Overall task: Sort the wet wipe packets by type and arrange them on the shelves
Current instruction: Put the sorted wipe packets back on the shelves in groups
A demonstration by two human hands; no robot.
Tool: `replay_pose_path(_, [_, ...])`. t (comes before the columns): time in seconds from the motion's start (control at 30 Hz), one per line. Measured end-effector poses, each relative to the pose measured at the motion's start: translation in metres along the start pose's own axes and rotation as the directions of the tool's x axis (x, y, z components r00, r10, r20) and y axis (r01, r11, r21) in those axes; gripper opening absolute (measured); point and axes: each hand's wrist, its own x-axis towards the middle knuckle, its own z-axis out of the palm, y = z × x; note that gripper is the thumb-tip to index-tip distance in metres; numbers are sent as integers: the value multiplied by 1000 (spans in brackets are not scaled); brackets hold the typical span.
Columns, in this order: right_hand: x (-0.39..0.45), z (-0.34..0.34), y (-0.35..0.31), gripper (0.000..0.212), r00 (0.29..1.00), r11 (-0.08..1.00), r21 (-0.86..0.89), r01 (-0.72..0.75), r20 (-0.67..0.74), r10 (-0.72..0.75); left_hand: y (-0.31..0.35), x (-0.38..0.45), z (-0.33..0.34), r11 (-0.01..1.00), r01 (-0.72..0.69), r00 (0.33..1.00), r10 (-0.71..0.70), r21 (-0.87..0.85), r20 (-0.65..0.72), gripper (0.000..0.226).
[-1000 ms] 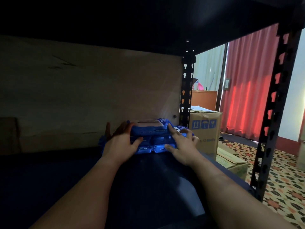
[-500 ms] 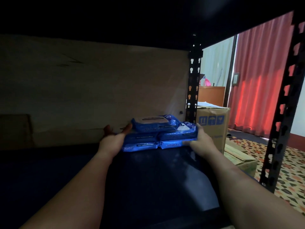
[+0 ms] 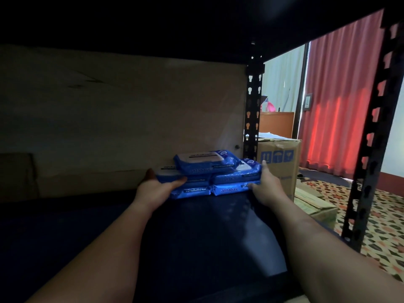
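Several blue wet wipe packets [image 3: 209, 178] marked "antabax" lie stacked at the back right of a dark shelf board [image 3: 196, 237]. One packet [image 3: 204, 164] sits on top with its white lid up, above two short piles side by side. My left hand [image 3: 156, 189] grips the left pile, thumb across its front and fingers behind it. My right hand [image 3: 265, 186] presses flat against the right end of the right pile, fingers pointing up along it.
A pale back panel [image 3: 120, 119] closes the shelf behind the stack. A black slotted post [image 3: 252, 114] stands right of the packets, another post [image 3: 371, 132] nearer me. Beyond are a cardboard box [image 3: 282, 165], a flat carton [image 3: 314, 206], patterned floor and red curtains [image 3: 341, 101].
Both hands moved from lying over the front of the stack to its two sides. The packets now show as squared piles, pushed slightly further back and right.
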Motion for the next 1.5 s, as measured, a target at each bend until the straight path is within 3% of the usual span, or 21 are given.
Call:
replay_pose_path(0.13, [1, 2, -1, 98, 1000, 1000, -17, -7, 3, 7, 0, 4, 1, 992, 52, 998, -48, 112, -35, 126])
replay_pose_path(0.23, [-9, 2, -6, 102, 1000, 998, -64, -22, 7, 23, 4, 2, 6, 947, 60, 994, -29, 316, -103, 146])
replay_pose_path(0.33, [-29, 3, -9, 101, 1000, 987, -162, 12, 29, -7, 11, -11, 20, 767, -41, 965, 197, 640, -175, 128])
replay_pose_path(0.47, [-71, -5, -14, 89, 995, 968, -237, 85, 77, -68, 26, -38, 29, 487, -263, 874, 486, 833, -8, 94])
replay_pose_path(0.53, [-97, -11, -19, 82, 987, 955, -265, 134, 117, -106, 31, -61, 30, 428, -363, 823, 564, 828, 69, 74])
replay_pose_path(0.63, [-143, -25, -25, 77, 982, 946, -274, 176, 109, -151, 39, -110, 33, 473, -502, 730, 681, 724, 61, 50])
replay_pose_path(0.8, [-243, -42, -8, 52, 914, 917, -186, 352, -143, -380, 38, -224, 46, 328, -706, 482, 872, 628, 86, 22])
replay_pose_path(0.87, [-285, -40, 10, 42, 856, 889, -194, 415, -248, -454, 19, -270, 53, 338, -755, 461, 883, 561, 89, 20])
replay_pose_path(0.93, [-326, -33, 35, 39, 864, 893, -180, 412, -235, -446, -13, -312, 62, 437, -739, 559, 823, 513, 105, 24])
replay_pose_path(1.0, [-347, -20, 61, 38, 904, 916, -158, 370, -168, -394, -53, -332, 73, 588, -646, 709, 699, 487, 97, 27])
replay_pose_path(1.03, [-391, -2, 104, 39, 950, 940, -182, 288, -72, -305, -98, -378, 85, 656, -564, 808, 562, 501, 174, 29])
replay_pose_path(1.13, [-410, 11, 143, 41, 990, 978, -155, 139, 49, -133, -146, -398, 96, 739, -407, 912, 300, 536, 279, 36])
replay_pose_path(1.27, [-446, 28, 219, 40, 961, 971, -223, -85, 240, 139, -209, -433, 121, 730, -262, 880, -88, 632, 466, 44])
replay_pose_path(1.5, [-475, 35, 311, 61, 782, 839, -507, -197, 435, 446, -263, -466, 169, 679, -372, 675, -270, 633, 687, 57])
